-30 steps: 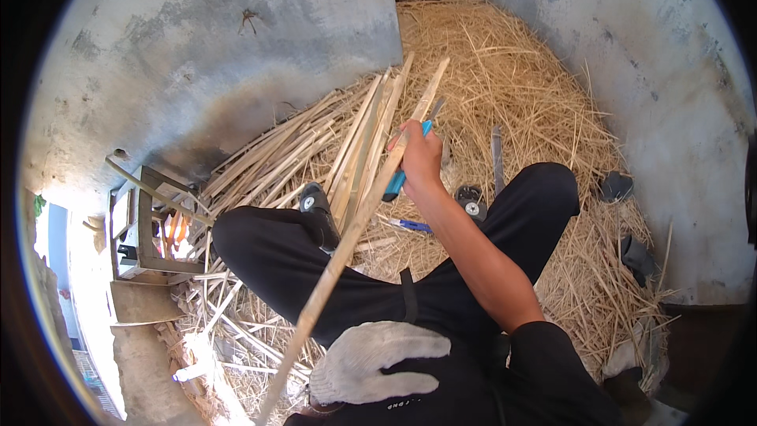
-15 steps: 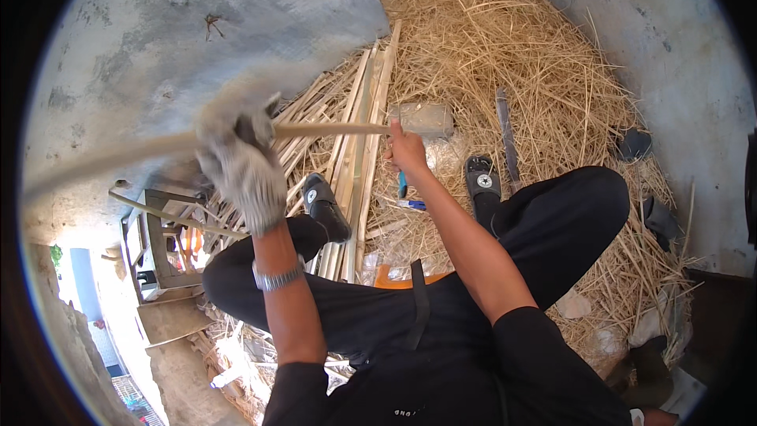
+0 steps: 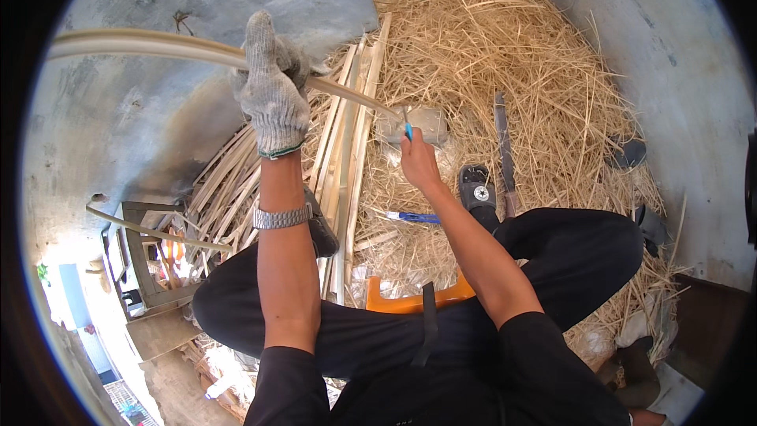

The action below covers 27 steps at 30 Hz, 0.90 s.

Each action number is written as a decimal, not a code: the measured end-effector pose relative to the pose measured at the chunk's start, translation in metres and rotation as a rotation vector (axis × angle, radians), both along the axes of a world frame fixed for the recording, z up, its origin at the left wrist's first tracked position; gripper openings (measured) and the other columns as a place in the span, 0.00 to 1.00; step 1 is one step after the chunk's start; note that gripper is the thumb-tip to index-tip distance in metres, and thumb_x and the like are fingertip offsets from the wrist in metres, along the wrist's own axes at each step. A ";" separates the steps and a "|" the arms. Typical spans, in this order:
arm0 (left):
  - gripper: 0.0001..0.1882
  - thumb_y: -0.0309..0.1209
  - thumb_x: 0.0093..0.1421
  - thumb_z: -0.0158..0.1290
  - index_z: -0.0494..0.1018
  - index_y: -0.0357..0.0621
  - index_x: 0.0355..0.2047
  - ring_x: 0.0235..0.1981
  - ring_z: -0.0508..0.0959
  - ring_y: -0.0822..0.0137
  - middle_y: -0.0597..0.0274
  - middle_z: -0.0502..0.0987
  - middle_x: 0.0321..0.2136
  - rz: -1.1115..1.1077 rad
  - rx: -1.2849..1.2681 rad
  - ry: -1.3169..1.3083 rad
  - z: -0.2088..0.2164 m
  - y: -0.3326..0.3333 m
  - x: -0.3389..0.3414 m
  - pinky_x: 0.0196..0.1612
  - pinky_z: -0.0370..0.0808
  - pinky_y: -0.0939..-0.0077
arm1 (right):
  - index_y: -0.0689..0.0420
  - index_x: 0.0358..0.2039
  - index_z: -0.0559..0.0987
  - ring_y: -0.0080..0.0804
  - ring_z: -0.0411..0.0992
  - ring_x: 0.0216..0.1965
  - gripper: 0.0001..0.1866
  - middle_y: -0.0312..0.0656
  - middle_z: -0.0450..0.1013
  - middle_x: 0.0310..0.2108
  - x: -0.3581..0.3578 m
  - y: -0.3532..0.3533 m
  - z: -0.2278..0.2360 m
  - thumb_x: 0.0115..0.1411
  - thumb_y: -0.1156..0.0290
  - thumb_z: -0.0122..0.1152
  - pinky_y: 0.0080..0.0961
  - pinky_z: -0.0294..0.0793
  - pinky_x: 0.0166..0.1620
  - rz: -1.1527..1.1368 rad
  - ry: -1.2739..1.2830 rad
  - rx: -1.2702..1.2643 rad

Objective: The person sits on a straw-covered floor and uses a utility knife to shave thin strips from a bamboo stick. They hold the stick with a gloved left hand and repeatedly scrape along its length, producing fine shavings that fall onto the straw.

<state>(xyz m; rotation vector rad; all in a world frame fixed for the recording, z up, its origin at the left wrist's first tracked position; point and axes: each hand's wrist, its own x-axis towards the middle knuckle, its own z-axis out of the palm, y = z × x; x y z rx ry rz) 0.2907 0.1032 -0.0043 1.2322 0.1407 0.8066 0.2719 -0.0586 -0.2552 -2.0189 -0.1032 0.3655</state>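
Note:
A long pale bamboo strip reaches from the upper left toward the middle. My left hand, in a grey knitted glove, is closed round it with the thumb pointing up. My right hand, bare, grips a small blue-handled tool with a thin tip at the strip's right end. Its exact kind is too small to tell, as is whether the tip touches the strip. Just beyond that hand lies a greyish block. A blue utility knife lies on the straw below it.
Split bamboo strips lie left of the middle. Straw-like shavings are heaped toward the far wall. A long dark blade lies beside my right foot. Near my lap is an orange plastic piece; a wooden frame stands left.
My left hand has moved up and away, raising the strip's left part. The blue tool, which pointed down below my right hand, now points up at the strip's end.

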 end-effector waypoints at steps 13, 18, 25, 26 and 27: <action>0.23 0.32 0.62 0.57 0.57 0.54 0.15 0.12 0.54 0.73 0.72 0.51 0.11 -0.049 -0.096 -0.019 0.002 0.004 -0.022 0.17 0.59 0.73 | 0.62 0.52 0.68 0.68 0.76 0.39 0.17 0.65 0.76 0.32 0.014 0.019 -0.072 0.70 0.64 0.47 0.55 0.74 0.43 0.116 0.115 -0.361; 0.21 0.33 0.62 0.57 0.59 0.53 0.15 0.11 0.53 0.74 0.72 0.53 0.11 -0.065 -0.050 -0.067 -0.003 0.007 -0.023 0.16 0.56 0.72 | 0.60 0.51 0.69 0.67 0.76 0.36 0.16 0.66 0.75 0.29 -0.004 0.014 -0.015 0.71 0.62 0.46 0.55 0.72 0.41 -0.083 -0.014 -0.008; 0.19 0.33 0.62 0.57 0.61 0.53 0.17 0.11 0.52 0.75 0.74 0.54 0.11 0.051 -0.169 0.011 0.005 -0.004 -0.017 0.16 0.55 0.74 | 0.60 0.49 0.69 0.70 0.74 0.34 0.15 0.66 0.74 0.27 -0.010 0.034 0.007 0.71 0.61 0.45 0.57 0.72 0.39 0.033 0.015 -0.021; 0.18 0.34 0.61 0.57 0.62 0.52 0.18 0.12 0.53 0.74 0.74 0.55 0.12 -0.011 -0.138 -0.007 0.004 0.000 -0.018 0.17 0.57 0.74 | 0.60 0.49 0.69 0.70 0.74 0.34 0.15 0.66 0.74 0.27 -0.011 0.035 0.003 0.71 0.61 0.45 0.57 0.72 0.38 0.034 0.013 -0.061; 0.17 0.34 0.61 0.58 0.63 0.51 0.19 0.13 0.55 0.74 0.73 0.56 0.12 -0.080 -0.105 -0.024 0.001 0.008 -0.020 0.18 0.59 0.73 | 0.61 0.49 0.69 0.70 0.74 0.34 0.15 0.67 0.74 0.27 -0.006 0.038 -0.001 0.71 0.62 0.45 0.57 0.72 0.38 0.041 -0.037 -0.054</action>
